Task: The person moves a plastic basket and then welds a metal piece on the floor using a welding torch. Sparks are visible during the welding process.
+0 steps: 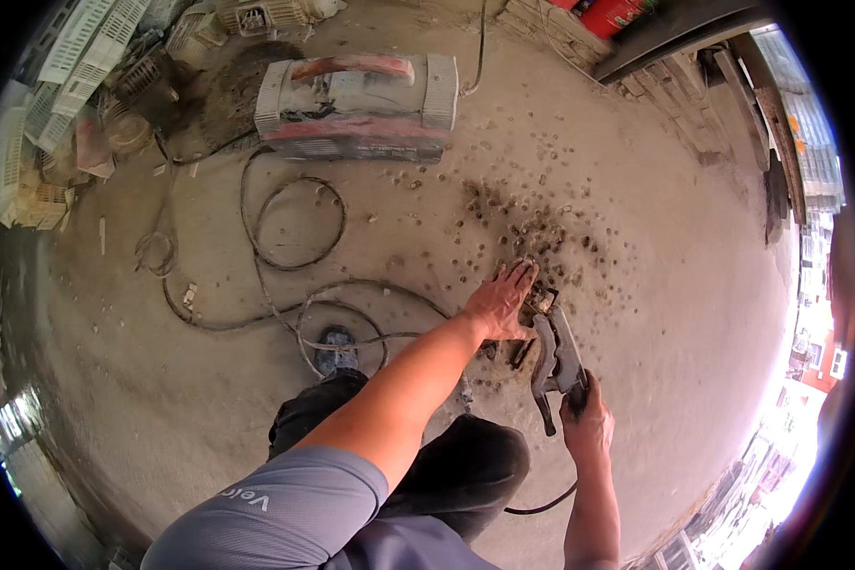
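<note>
A red rectangular package (pixel 610 13) with dark markings sits at the top edge, partly cut off.

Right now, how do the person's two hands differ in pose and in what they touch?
The left hand lies flat, fingers spread, pressing down on the concrete floor; the right hand is closed around the handle of a clamp-like welding holder. The left arm stretches far forward, while the right stays bent close in. Both are bare and meet at the same scorched patch.
</note>
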